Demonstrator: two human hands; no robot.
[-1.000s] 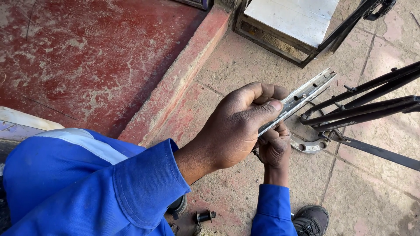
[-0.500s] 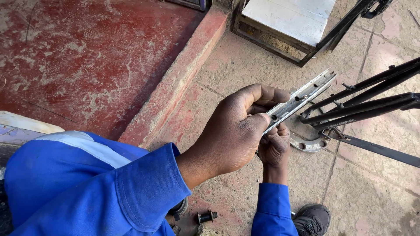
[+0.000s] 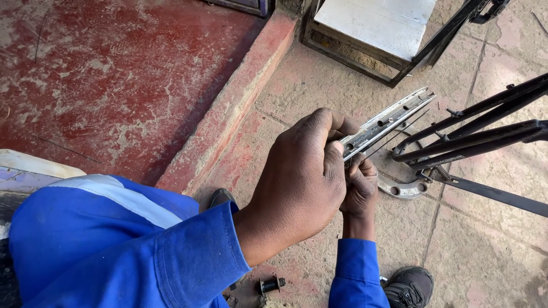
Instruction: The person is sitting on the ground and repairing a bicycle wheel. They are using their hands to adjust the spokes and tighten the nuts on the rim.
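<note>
Though half hidden behind knuckles, clamped mid-frame between closed left hand (image 3: 302,177) above and curled right hand (image 3: 359,191) below: silver wheel rim (image 3: 388,120), angled toward upper right, seemingly to keep its holes upward and steady.

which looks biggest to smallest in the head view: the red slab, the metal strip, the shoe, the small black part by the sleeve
1. red slab
2. metal strip, long but thin
3. shoe, cut off by the frame edge, so unsure against the strip
4. small black part
</note>
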